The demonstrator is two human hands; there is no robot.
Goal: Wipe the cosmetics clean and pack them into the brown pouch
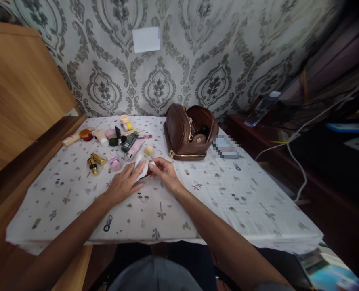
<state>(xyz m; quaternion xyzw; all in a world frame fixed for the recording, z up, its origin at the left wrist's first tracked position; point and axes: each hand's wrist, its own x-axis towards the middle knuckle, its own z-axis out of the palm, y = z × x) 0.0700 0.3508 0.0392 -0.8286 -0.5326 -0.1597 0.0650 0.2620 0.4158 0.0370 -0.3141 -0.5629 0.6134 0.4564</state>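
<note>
tissue [140, 169]: plain white
bag [176, 131]: brown, gold zip [191, 156]
bench cover [173, 220]: white, grey-green leaf print
wallpaper [179, 76]: pale grey, dark damask
squat jar [86, 135]: red, amber

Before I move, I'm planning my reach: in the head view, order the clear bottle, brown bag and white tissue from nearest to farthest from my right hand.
1. White tissue: just left of the right hand.
2. Brown bag: ahead, slightly right.
3. Clear bottle: far right.
</note>
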